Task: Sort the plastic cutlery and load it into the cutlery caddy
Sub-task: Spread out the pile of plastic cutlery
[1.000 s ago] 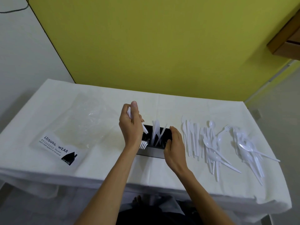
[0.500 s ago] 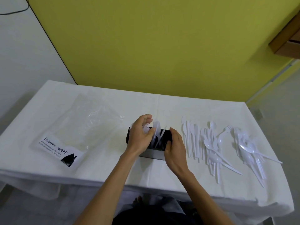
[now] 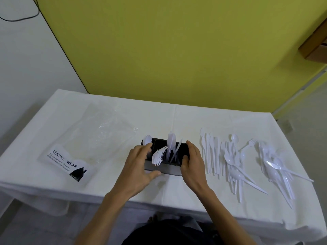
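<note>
A black cutlery caddy (image 3: 170,169) stands at the middle of the white table. A white spoon (image 3: 147,139) leans in its left compartment, several forks (image 3: 158,157) in the middle one, knives (image 3: 171,144) in the right one. My left hand (image 3: 138,163) grips the caddy's left end, thumb along the front wall. My right hand (image 3: 192,160) clasps the right end. To the right lie a row of white knives (image 3: 211,152), a pile of spoons and forks (image 3: 236,165) and another pile of cutlery (image 3: 277,167).
A clear plastic bag (image 3: 92,138) with a "LEISURE WEAR" label lies at the left of the table (image 3: 177,117). A yellow wall rises behind. The table's front edge runs just below my wrists. A wooden shelf corner (image 3: 313,45) shows at the upper right.
My left hand brought a spoon down into the caddy's left compartment, released it, and moved onto the caddy's left end. My right hand stayed on the right end.
</note>
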The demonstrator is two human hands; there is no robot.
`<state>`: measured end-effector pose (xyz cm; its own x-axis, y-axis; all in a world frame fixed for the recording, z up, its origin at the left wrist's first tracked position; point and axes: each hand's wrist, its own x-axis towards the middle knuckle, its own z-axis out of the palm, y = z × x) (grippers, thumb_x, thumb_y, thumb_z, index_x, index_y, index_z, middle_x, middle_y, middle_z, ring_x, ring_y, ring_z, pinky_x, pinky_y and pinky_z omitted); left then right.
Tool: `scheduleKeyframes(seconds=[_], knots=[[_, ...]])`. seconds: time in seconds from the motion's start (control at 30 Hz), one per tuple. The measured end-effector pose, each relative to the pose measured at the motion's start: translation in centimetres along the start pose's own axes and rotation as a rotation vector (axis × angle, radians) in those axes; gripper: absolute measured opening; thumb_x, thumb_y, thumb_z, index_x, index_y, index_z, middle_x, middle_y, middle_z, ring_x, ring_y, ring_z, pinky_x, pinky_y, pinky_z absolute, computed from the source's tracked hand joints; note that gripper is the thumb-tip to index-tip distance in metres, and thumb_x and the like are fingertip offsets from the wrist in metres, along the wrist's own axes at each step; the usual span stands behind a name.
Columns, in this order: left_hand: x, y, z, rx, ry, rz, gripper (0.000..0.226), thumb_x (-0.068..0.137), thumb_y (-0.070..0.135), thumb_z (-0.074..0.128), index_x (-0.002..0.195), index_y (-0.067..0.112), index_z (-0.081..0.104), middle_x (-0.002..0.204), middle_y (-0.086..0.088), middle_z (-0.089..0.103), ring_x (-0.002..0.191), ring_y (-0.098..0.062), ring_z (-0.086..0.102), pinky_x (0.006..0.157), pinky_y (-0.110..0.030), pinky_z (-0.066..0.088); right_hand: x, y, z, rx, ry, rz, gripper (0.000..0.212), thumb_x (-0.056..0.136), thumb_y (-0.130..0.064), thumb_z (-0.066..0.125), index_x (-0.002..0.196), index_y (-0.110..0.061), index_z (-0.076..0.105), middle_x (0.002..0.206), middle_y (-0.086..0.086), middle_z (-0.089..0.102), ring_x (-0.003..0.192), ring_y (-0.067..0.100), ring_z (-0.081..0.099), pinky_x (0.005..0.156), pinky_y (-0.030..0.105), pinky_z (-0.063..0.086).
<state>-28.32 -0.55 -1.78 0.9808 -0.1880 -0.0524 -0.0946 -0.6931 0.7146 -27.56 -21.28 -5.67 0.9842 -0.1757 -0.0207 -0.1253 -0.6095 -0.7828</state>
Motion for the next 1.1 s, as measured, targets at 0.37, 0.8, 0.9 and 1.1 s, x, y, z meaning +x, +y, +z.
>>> scheduleKeyframes(seconds=[0.37,0.8,0.9,1.1], knots=[[4.0,2.1,2.3,-0.030,0.139,-0.041,0.049,0.086,0.017,0.077,0.132,0.017,0.062,0.108,0.001,0.051,0.098,-0.020,0.060,0.088,-0.023,0.047,-0.3,0.0,-0.5,-0.020,-0.023,-0.029,0.054,0.099,-0.004,0.045,0.152,-0.013,0.035,0.151,0.002,0.042,0.138,0.017,0.041,0.111,0.019,0.029],[5.4,3.2,4.2,-0.028,0.280,-0.118,0.034,0.093,0.014,0.067,0.127,0.011,0.066,0.120,-0.005,0.053,0.107,-0.024,0.061,0.095,-0.039,0.054,-0.1,-0.1,-1.0,-0.028,-0.044,-0.024,0.053,0.099,-0.005,0.045,0.151,-0.012,0.036,0.150,0.002,0.043,0.137,0.016,0.041,0.108,0.015,0.026],[5.6,3.2,4.0,-0.003,0.253,-0.142,0.038,0.091,0.010,0.067,0.129,0.009,0.064,0.124,-0.006,0.051,0.111,-0.025,0.060,0.098,-0.039,0.051,-0.1,0.0,-0.9,-0.032,-0.050,-0.030,0.054,0.099,-0.004,0.044,0.152,-0.011,0.035,0.151,0.002,0.042,0.137,0.015,0.041,0.108,0.014,0.026],[5.1,4.2,2.9,0.087,0.219,-0.120,0.058,0.091,0.012,0.069,0.145,0.015,0.049,0.136,-0.004,0.045,0.118,-0.024,0.056,0.093,-0.034,0.053,-0.3,0.4,-0.9,-0.016,-0.057,-0.032,0.054,0.102,-0.010,0.041,0.155,-0.015,0.030,0.159,0.000,0.034,0.146,0.015,0.032,0.121,0.033,0.029]])
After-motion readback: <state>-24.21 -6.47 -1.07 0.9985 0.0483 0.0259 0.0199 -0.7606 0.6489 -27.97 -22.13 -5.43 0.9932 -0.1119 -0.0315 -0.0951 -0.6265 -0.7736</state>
